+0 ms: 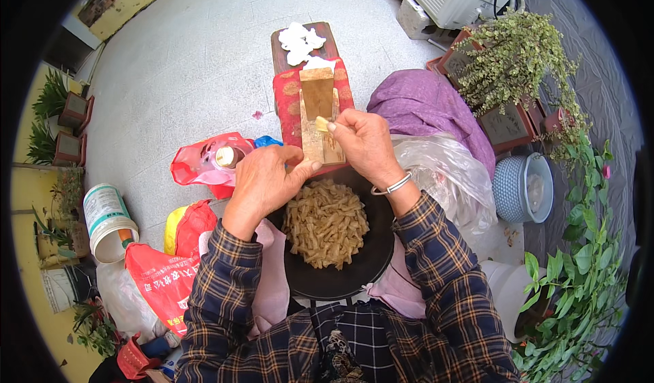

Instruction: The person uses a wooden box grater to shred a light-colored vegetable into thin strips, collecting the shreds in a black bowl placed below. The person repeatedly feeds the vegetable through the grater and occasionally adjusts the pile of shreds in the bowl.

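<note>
Between the thumb and fingers of my right hand point(365, 140) is a small pale yellow piece point(321, 124). It is held over a wooden device point(312, 145) with an upright block point(317, 89) at its far end. My left hand point(268, 181) is at the near left corner of the device, thumb and index finger apart with nothing seen between them. Its other fingers are hidden. Below both hands, a heap of short, folded, brownish translucent strips point(327, 224) lies in a wide black pan point(342, 286) in front of my lap.
A red patterned cloth point(288, 102) lies under the device, on a wooden bench point(327, 38) bearing crumpled white tissues point(299, 41). Left are a red plastic bag point(191, 166) around a capped container and a white bucket point(110, 214). Right are a clear plastic bag point(449, 178), purple cloth point(434, 112) and potted plants point(516, 61).
</note>
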Action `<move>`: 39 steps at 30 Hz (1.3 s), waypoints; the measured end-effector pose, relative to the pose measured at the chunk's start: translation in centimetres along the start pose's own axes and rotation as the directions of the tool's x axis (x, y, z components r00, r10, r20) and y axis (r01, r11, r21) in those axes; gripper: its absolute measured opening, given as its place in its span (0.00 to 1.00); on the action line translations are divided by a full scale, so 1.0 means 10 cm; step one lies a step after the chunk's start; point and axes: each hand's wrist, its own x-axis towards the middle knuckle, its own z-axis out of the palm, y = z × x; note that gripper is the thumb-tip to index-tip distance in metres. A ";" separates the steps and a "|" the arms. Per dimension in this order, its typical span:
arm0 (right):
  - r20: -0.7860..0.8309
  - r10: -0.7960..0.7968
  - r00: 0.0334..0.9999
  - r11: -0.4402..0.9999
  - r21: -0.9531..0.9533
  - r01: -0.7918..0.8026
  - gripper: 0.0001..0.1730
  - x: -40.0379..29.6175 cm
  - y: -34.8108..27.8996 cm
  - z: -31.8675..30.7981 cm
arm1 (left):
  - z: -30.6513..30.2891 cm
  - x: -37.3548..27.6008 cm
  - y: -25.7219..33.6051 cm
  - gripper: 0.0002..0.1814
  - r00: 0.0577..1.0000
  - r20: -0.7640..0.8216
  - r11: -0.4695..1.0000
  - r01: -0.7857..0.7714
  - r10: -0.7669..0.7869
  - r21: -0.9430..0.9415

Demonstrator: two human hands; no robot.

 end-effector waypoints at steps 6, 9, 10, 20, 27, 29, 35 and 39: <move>0.579 0.167 0.798 0.425 0.688 -0.588 0.14 -0.36 -0.22 0.26 | 0.34 -0.15 0.19 0.25 0.979 -0.149 0.465 -0.068 -0.140 -0.883; 0.566 0.076 0.821 0.555 0.660 -0.506 0.15 -0.36 -0.32 0.27 | 0.20 -0.10 0.38 0.22 0.940 -0.153 -0.119 -0.198 -0.305 -0.973; 0.545 0.046 0.837 0.657 0.615 -0.436 0.15 -0.36 -0.37 0.24 | 0.12 -0.10 0.33 0.22 0.952 -0.147 -0.239 -0.213 -0.267 -0.947; 0.481 -0.399 0.781 0.897 0.382 0.223 0.09 -0.42 -0.82 -0.18 | -0.65 -0.41 0.15 0.21 0.765 -0.555 -0.128 -0.618 -0.327 -0.776; 0.236 -0.261 0.936 0.833 0.544 0.096 0.10 -0.61 -0.66 0.00 | 0.09 -0.35 0.27 0.27 0.621 -0.715 0.723 -0.649 0.323 -0.237; 0.194 -0.353 0.916 0.922 0.238 0.305 0.13 -0.54 -0.66 -0.03 | 0.22 -0.34 0.35 0.26 0.712 -0.683 0.717 -0.561 0.162 -0.414; 0.169 -0.103 0.980 0.958 0.283 0.052 0.08 -0.50 -0.51 0.06 | 0.15 -0.27 0.28 0.20 0.985 -0.136 0.435 -0.076 -0.108 -0.897; 0.522 0.185 0.833 0.521 0.667 -0.533 0.13 -0.53 -0.33 0.05 | 0.18 -0.20 0.22 0.08 0.943 -0.328 0.819 -0.151 -0.048 -0.553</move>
